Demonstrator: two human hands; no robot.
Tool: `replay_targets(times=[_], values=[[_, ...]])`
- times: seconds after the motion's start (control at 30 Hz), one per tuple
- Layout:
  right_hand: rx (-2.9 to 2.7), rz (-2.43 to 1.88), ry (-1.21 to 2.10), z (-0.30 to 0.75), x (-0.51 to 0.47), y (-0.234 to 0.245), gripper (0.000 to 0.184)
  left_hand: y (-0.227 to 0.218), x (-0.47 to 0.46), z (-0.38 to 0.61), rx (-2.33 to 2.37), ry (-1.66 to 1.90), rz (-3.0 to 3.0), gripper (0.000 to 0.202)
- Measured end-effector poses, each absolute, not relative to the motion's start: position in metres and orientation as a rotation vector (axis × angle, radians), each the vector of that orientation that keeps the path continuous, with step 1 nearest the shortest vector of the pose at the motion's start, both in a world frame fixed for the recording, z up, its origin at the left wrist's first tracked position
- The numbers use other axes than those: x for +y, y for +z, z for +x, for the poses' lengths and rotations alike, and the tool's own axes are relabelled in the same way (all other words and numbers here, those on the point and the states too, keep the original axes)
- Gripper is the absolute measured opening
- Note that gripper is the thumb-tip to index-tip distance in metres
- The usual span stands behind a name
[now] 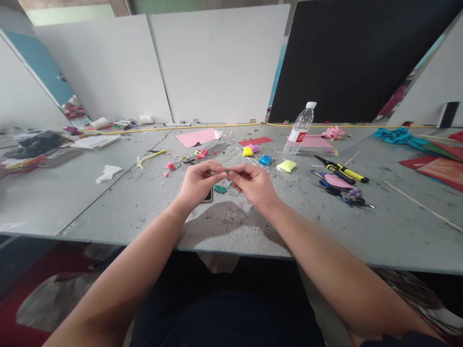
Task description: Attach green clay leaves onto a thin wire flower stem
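Head view: a blue packet [265, 160] lies between the hands [256, 186] and bottle [298, 136].

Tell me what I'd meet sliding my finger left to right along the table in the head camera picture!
Crumpled white scrap, bent yellow-green strip, person's left hand, small green piece both hands pinch, right hand, clear plastic bottle with red-and-white label, yellow-and-black pliers, long thin pale stick.

1. Two bare hands: one left hand [195, 184], one right hand [256, 186].
2. One green oval piece [220, 189].
3. Four small packets [265, 160].
4. Two large pink sheets [195, 138].
5. One plastic bottle [301, 129].
6. One pair of pliers [347, 172].
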State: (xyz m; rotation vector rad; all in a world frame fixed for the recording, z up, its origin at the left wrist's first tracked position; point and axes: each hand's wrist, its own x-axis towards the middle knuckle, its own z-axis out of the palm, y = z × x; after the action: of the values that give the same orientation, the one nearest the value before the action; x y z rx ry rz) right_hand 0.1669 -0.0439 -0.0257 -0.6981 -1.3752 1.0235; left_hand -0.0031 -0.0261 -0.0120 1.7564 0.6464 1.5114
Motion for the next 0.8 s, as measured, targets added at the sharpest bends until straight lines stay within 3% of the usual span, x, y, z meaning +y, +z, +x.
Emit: replay_targets(times=[0.3,0.8], values=[[-1.408,-0.728,1.052,0.167,-0.047,-0.021,0.055,-0.012,-0.027,-0.004,0.661,1.469,1.72,0.014],[-1.453,-0.727,1.097,0.17,-0.049,-0.019,0.055,-0.024,-0.017,-0.011,0.58,1.283,1.604,0.027]])
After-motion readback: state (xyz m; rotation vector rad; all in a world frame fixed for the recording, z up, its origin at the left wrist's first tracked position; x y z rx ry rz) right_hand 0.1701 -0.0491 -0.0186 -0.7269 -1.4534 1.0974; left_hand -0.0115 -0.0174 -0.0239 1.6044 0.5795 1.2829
